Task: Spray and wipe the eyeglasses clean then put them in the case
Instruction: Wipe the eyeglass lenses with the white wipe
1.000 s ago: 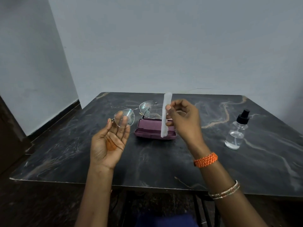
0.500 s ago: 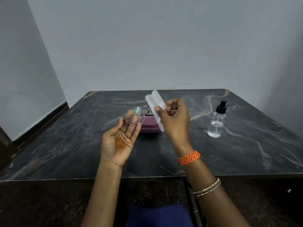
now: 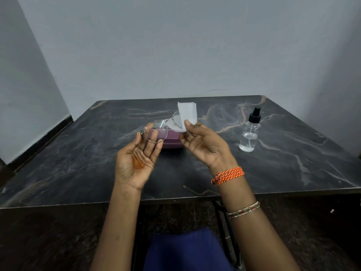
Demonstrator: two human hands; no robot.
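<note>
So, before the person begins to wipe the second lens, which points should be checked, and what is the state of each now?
1. Eyeglasses held: ok, the left hand holds them by the left lens, above the table.
2. Cloth ready: ok, the right hand pinches the white cloth against the other lens.
3. Lens sprayed: cannot tell, no droplets are clear.
4. Spray bottle out of the way: ok, it stands upright, to the right, apart from both hands.
5. Case ready to receive: cannot tell, the hands hide most of it.
</note>
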